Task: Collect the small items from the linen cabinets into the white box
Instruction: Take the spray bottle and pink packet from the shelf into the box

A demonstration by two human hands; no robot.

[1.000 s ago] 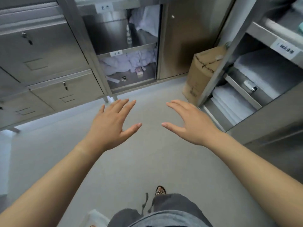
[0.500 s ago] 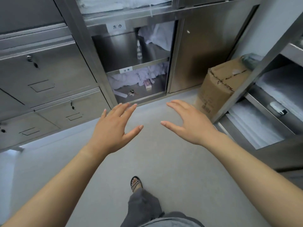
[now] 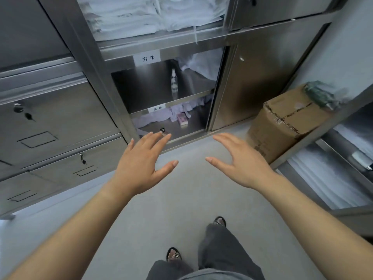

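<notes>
- A cardboard box (image 3: 282, 126) stands on the floor (image 3: 181, 199) at centre right. It sits in the corner between the steel cabinet's closed door (image 3: 252, 83) and the open rack (image 3: 314, 138) along the right edge. A greenish plastic bundle (image 3: 321, 96) lies on top of it.
- Closed drawers (image 3: 60, 122) with small locks fill the left of the frame.
- The cabinet's open bay, upper centre, shows 3 levels. The top one is packed with folded white linen (image 3: 151, 15).
- The middle level, under a paper label (image 3: 147, 58), holds a clear spray bottle (image 3: 174, 81) standing upright near the back, with a heap of white cloth (image 3: 201, 63) to its right.
- The bottom level holds crumpled linen (image 3: 157, 119) at the back and a small pink box (image 3: 182, 119) just in front of it. A small dark item (image 3: 162, 130) lies near the front lip, too small to identify.
- The rack's low shelf, lower right, carries folded towels (image 3: 327, 184).
- The left hand (image 3: 139, 166) is flat, fingers straight, holding nothing. Its fingertips overlap the bay's front lip just below the dark item, and whether they touch anything cannot be told.
- The right hand (image 3: 242, 164) is spread and holds nothing, over the floor below the closed door and apart from the cardboard box.
- The floor runs from the person's 2 sandalled feet (image 3: 173, 254) at bottom centre up to the cabinet's lip, bounded by the drawers on the left and the rack on the right.
</notes>
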